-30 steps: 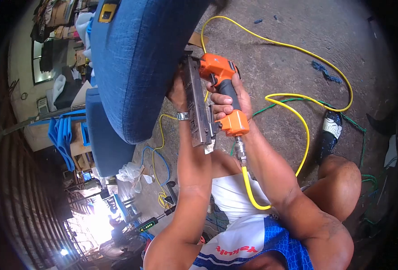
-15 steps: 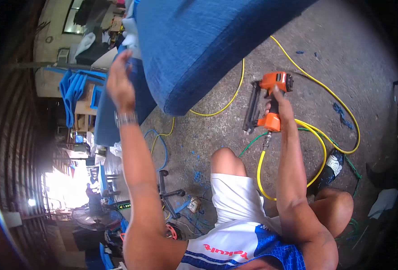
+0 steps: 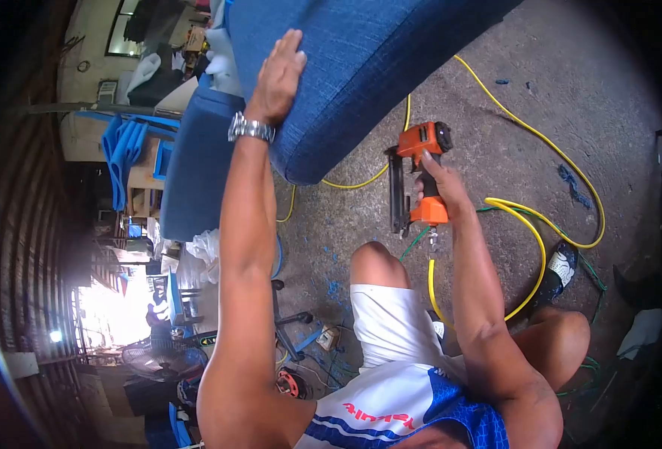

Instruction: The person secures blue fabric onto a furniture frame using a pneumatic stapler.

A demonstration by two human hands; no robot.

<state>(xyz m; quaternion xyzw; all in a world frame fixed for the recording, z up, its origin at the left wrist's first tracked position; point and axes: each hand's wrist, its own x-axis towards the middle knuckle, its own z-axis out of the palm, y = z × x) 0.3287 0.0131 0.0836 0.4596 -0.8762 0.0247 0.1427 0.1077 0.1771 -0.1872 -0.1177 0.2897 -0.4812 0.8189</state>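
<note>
- Across the top centre of the frame, a blue upholstered cushion piece (image 3: 361,67) juts down to a rounded corner — its woven cover looks smooth and taut, brighter on the broad face, darker along the seamed side.
- Centre right, the orange pneumatic staple gun (image 3: 415,140) is clear of that cloth, over the concrete floor (image 3: 331,217); one second ago it was up against the cushion piece. I take it, then, that no fastening is under way at this instant.
- Upper left of centre, the left hand (image 3: 277,78) lies on the broad face, fingers extended and pinching nothing; half a second ago it hung off to the side — contact with the cover is new.
- Right of centre, the right hand (image 3: 443,183) stays wrapped around the gun's black handle; whether a finger presses the trigger, I cannot tell.
- Below it, the yellow air hose (image 3: 431,278) loops away.
</note>
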